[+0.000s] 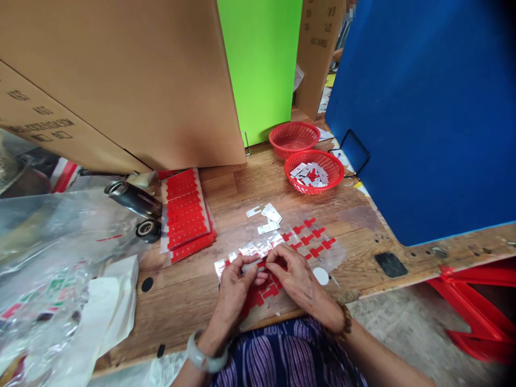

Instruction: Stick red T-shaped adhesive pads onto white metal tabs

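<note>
Both hands low centre of frame: left hand (236, 282) and right hand (296, 277), fingers pinched on a small silver strip (255, 264) over the clear sheet (318, 244) of red stickers (308, 236). Likely risk: crooked sticking, sheet sliding off desk (250, 188) edge.

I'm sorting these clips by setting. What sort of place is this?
Probably a small workshop bench for manual piecework. Both hands work at a clear sheet of red stickers, a red basket holds small finished pieces, and cardboard cartons stand on the wooden table.
</note>
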`<state>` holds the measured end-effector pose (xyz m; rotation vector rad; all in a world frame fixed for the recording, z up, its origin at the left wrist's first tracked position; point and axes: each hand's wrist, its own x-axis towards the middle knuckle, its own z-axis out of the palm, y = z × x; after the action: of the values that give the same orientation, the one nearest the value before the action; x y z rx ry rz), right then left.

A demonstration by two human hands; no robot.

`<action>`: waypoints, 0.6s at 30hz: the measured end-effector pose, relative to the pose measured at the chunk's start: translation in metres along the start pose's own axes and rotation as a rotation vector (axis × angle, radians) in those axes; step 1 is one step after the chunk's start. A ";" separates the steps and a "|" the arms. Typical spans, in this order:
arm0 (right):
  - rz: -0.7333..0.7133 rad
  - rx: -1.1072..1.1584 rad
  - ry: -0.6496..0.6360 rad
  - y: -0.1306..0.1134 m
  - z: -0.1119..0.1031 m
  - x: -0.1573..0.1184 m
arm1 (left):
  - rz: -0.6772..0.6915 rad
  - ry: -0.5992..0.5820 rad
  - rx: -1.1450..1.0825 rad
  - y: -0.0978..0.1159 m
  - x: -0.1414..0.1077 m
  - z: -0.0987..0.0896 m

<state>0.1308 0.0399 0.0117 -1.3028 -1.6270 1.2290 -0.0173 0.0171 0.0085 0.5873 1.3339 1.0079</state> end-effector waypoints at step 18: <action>-0.007 -0.102 -0.035 0.009 -0.001 0.002 | -0.148 -0.024 -0.091 0.000 -0.001 -0.002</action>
<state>0.1340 0.0422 0.0034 -1.3438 -1.7374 1.1843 -0.0192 0.0160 0.0081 0.4245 1.2837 0.9327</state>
